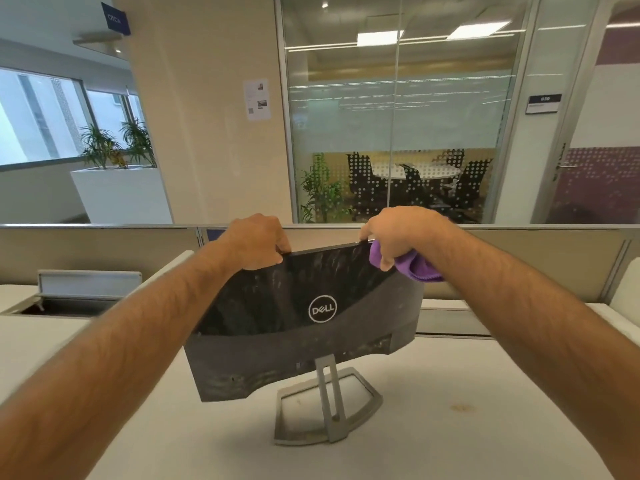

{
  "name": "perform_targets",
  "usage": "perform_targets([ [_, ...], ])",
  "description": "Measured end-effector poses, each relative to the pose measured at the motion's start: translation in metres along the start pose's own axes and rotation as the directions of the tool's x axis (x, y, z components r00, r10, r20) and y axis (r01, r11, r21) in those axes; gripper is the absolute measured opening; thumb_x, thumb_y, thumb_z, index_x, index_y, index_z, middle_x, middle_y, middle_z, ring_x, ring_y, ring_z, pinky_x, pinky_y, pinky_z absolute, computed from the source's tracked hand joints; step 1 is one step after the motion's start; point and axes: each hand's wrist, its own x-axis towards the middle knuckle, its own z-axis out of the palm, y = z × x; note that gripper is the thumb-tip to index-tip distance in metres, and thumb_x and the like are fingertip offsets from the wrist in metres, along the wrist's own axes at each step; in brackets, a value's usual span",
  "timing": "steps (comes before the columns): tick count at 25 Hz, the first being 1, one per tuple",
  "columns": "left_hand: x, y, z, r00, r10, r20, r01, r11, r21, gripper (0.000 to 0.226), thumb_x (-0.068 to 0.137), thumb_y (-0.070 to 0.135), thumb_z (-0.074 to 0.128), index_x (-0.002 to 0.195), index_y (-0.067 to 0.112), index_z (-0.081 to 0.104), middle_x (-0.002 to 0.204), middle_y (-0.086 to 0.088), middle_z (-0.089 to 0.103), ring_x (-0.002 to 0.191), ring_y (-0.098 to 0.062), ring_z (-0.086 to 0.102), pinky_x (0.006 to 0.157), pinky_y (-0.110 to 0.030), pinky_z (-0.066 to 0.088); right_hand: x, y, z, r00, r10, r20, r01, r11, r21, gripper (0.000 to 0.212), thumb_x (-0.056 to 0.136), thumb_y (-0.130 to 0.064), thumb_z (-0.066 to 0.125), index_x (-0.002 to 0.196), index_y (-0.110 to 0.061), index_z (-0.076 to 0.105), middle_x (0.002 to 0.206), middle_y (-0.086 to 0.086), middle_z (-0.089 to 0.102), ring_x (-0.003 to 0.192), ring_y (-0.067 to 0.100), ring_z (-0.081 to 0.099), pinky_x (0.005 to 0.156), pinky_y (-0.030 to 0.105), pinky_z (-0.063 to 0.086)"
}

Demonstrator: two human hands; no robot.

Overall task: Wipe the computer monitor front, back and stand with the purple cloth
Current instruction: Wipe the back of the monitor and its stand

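Monitor [304, 327] back faces person, long axis left-right. Left hand [258, 242] grips top edge; right hand [394, 233] grips top-right corner w/ purple cloth [414, 266], nearer for wiping.

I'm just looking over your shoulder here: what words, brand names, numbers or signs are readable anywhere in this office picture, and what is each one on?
"DELL", in a white ring, on the back of the monitor.
"030", white on the black top strip of the door sign on the glass wall; the lines below it are too small to read.
Blue hanging sign, upper left: white letters, too blurred and angled to read.
Paper notice on the pillar: text, photos and a QR code, all too small to read.
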Motion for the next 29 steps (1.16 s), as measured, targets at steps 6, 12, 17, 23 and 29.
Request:
perform_targets([
  [6, 0.007, -0.011, 0.002, 0.999, 0.041, -0.034, -0.04, 0.999, 0.027, 0.029, 0.091, 0.018, 0.066, 0.118, 0.028, 0.07, 0.122, 0.004, 0.066, 0.108, -0.023, 0.054, 0.102, -0.044, 0.043, -0.007, -0.002, 0.002, 0.999, 0.021, 0.036, -0.024, 0.995, 0.092, 0.078, 0.074, -0.034, 0.083, 0.143, -0.029, 0.047, 0.134, 0.003, 0.056, 0.113, 0.026, 0.055, 0.096, 0.046, 0.049],
  [12, 0.006, -0.018, 0.008, 0.992, 0.087, -0.089, -0.085, 0.996, 0.027, 0.031, 0.092, 0.017, 0.064, 0.121, 0.029, 0.069, 0.121, 0.005, 0.066, 0.108, -0.02, 0.051, 0.098, -0.04, 0.041, -0.01, -0.005, -0.001, 0.997, 0.034, 0.071, -0.047, 0.979, 0.198, 0.078, 0.075, -0.032, 0.083, 0.144, -0.026, 0.046, 0.136, 0.002, 0.055, 0.105, 0.022, 0.054, 0.089, 0.039, 0.051],
  [17, 0.008, -0.022, 0.01, 0.988, 0.111, -0.105, -0.103, 0.992, 0.075, 0.032, 0.093, 0.017, 0.063, 0.121, 0.03, 0.068, 0.121, 0.005, 0.066, 0.109, -0.019, 0.051, 0.099, -0.042, 0.04, -0.015, -0.008, -0.007, 0.995, 0.03, 0.094, -0.051, 0.974, 0.222, 0.075, 0.077, -0.033, 0.082, 0.143, -0.023, 0.048, 0.134, 0.003, 0.055, 0.1, 0.021, 0.056, 0.084, 0.036, 0.051],
  [23, 0.012, -0.023, 0.013, 0.987, 0.094, -0.127, -0.082, 0.992, 0.091, 0.031, 0.094, 0.017, 0.061, 0.122, 0.027, 0.068, 0.121, 0.001, 0.067, 0.11, -0.023, 0.054, 0.1, -0.044, 0.041, -0.021, -0.005, -0.005, 0.995, 0.019, 0.095, -0.046, 0.956, 0.291, 0.073, 0.077, -0.036, 0.081, 0.142, -0.027, 0.048, 0.133, -0.001, 0.053, 0.099, 0.019, 0.056, 0.08, 0.034, 0.051],
  [29, -0.002, -0.025, 0.024, 0.958, 0.136, -0.251, -0.135, 0.991, 0.021, 0.028, 0.091, 0.021, 0.056, 0.111, 0.024, 0.075, 0.106, 0.002, 0.074, 0.089, -0.021, 0.066, 0.086, -0.04, 0.057, -0.029, 0.021, 0.004, 0.881, 0.28, -0.381, 0.028, 0.773, 0.633, 0.026, 0.085, -0.042, 0.071, 0.103, -0.024, 0.068, 0.094, -0.003, 0.068, 0.078, 0.017, 0.064, 0.07, 0.032, 0.054],
])
